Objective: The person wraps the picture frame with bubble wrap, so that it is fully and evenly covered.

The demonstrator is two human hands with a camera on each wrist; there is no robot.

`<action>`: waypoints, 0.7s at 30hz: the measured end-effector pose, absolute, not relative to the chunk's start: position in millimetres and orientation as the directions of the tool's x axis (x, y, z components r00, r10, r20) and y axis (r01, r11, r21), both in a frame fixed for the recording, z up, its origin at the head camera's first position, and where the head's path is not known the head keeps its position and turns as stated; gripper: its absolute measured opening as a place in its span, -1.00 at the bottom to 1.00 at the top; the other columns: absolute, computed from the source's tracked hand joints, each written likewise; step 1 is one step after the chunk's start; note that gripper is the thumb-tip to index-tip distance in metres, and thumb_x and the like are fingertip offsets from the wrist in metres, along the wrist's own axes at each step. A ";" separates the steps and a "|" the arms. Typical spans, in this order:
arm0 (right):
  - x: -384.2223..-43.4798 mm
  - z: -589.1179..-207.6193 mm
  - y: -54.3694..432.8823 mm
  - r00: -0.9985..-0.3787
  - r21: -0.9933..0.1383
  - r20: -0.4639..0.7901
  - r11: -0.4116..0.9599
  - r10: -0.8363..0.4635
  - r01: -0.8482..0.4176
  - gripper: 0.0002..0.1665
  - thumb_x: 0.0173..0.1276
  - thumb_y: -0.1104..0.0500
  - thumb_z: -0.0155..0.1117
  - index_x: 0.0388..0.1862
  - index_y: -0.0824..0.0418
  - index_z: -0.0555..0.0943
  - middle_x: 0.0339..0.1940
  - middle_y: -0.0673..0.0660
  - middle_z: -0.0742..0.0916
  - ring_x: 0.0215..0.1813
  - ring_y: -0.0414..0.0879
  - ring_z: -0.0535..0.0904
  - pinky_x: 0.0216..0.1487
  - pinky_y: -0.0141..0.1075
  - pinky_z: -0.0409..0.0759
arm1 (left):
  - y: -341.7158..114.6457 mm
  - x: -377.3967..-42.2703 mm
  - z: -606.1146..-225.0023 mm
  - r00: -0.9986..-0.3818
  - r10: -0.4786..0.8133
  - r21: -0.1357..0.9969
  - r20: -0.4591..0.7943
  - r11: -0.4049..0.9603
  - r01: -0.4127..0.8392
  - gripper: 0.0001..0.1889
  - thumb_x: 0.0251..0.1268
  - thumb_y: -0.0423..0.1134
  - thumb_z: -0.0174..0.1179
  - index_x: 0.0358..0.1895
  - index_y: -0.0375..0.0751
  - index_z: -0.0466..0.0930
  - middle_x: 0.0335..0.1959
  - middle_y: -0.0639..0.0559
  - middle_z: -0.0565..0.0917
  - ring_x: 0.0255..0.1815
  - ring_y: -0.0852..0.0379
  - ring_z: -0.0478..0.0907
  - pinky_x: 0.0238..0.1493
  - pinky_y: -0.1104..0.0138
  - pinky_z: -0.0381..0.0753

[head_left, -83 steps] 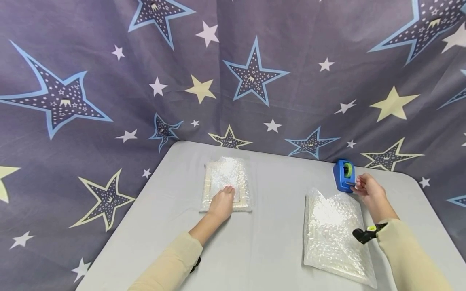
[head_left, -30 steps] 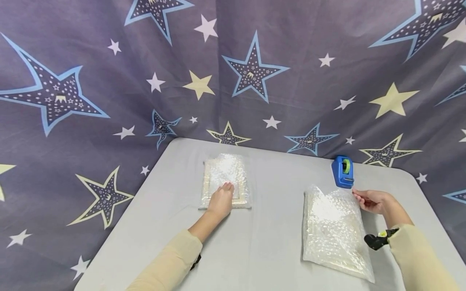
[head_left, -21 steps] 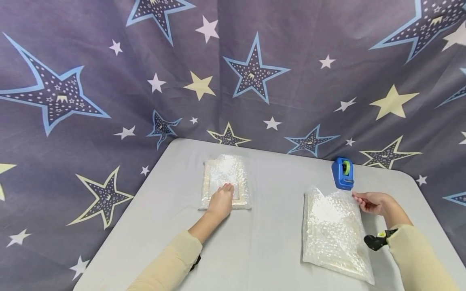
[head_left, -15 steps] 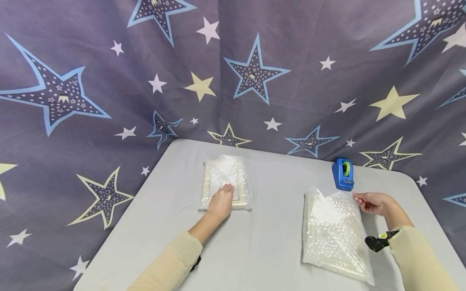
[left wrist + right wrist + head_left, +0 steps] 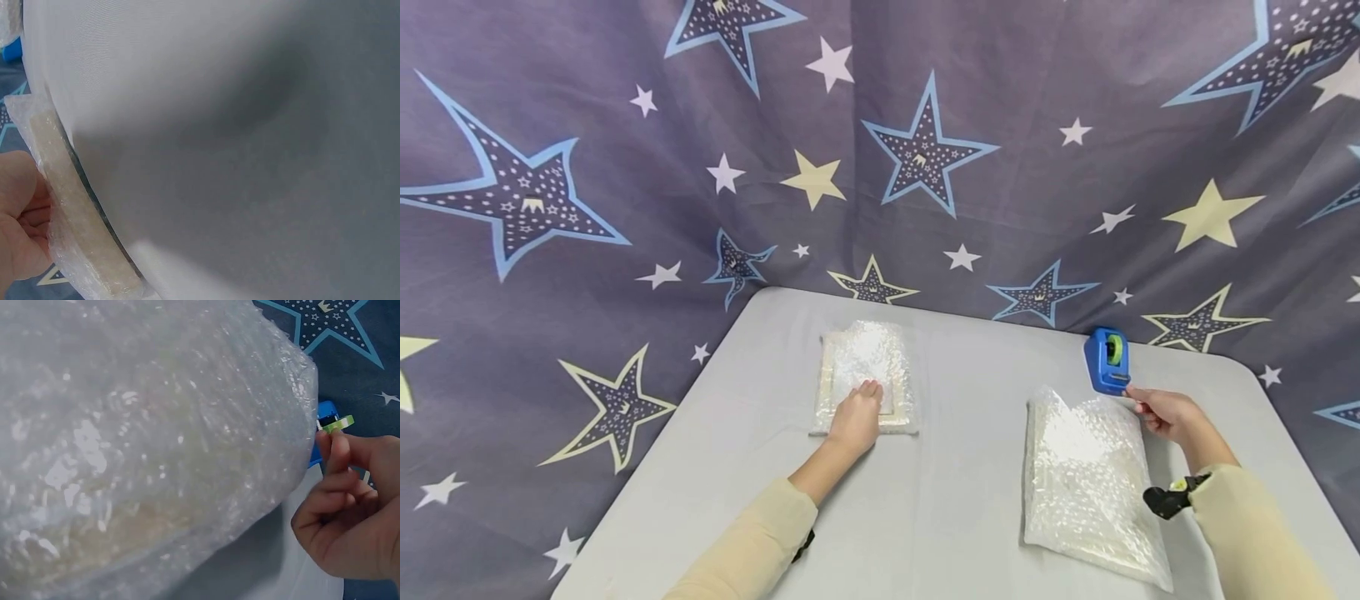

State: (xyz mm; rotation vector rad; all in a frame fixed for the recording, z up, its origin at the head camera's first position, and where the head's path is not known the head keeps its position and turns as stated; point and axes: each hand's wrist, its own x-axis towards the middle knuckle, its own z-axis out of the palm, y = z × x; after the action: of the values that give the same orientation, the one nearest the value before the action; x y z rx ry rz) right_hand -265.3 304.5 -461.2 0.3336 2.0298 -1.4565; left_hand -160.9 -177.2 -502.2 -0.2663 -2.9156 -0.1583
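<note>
My left hand (image 5: 855, 417) rests on a small bubble-wrapped flat parcel (image 5: 829, 387), its fingers lying over the front part. A pale, frame-like shape shows through the wrap. In the left wrist view the left hand (image 5: 22, 215) is against the parcel's wrapped side (image 5: 84, 206). My right hand (image 5: 1165, 412) has thumb and forefinger pinched together at the front of a blue tape dispenser (image 5: 1101, 367) with a green roll (image 5: 1115, 348). In the right wrist view the right hand (image 5: 350, 506) pinches at the tape's end; the strip itself is too thin to make out.
A larger bubble-wrapped parcel (image 5: 1090, 483) lies below the dispenser, close beside the right hand. Both parcels are on a pale cloth-covered table (image 5: 970, 467). A dark star-patterned curtain (image 5: 1000, 183) rises along the table's back and left edges.
The right hand went from the dispenser's right side to a spot just in front of it, stayed pinched there, then moved slightly back up to its front. The left hand stayed put.
</note>
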 end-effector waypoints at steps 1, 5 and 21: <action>-265.8 -462.4 304.5 -0.785 -0.764 -0.607 0.364 -0.125 0.533 -0.56 0.52 0.03 -0.11 -0.57 -0.15 0.56 -0.69 -0.19 0.51 -0.65 -0.33 0.26 -0.58 -0.50 0.28 | -176.9 -160.8 -502.0 -0.962 0.166 0.087 0.215 0.978 0.188 -0.59 0.10 -0.50 0.19 0.10 -0.42 0.57 0.17 -0.20 0.62 0.25 -0.07 0.56 0.26 0.13 0.57; -265.9 -465.0 302.8 -0.795 -0.763 -0.602 0.346 -0.072 0.546 -0.57 0.45 0.03 0.00 -0.64 -0.19 0.59 -0.75 -0.20 0.53 -0.70 -0.33 0.23 -0.61 -0.48 0.25 | -176.2 -160.3 -501.4 -0.962 0.164 0.078 0.217 0.980 0.184 -0.59 0.10 -0.50 0.20 0.10 -0.41 0.57 0.17 -0.19 0.62 0.25 -0.06 0.56 0.26 0.13 0.57; -268.9 -466.3 301.6 -0.808 -0.752 -0.573 0.303 0.138 0.586 -0.63 0.31 0.00 0.25 -0.72 -0.05 0.54 -0.69 -0.20 0.56 -0.58 -0.35 0.45 -0.44 -0.49 0.56 | -178.4 -161.0 -503.2 -0.963 0.158 0.084 0.219 0.980 0.180 -0.59 0.10 -0.49 0.21 0.10 -0.41 0.57 0.16 -0.19 0.63 0.24 -0.07 0.56 0.26 0.12 0.57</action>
State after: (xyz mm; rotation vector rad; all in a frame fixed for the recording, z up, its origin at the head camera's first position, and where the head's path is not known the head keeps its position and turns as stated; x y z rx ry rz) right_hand -268.9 301.6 -466.3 0.6463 2.1748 -1.5124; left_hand -161.0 -178.4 -503.2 -0.2522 -2.9136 -0.1517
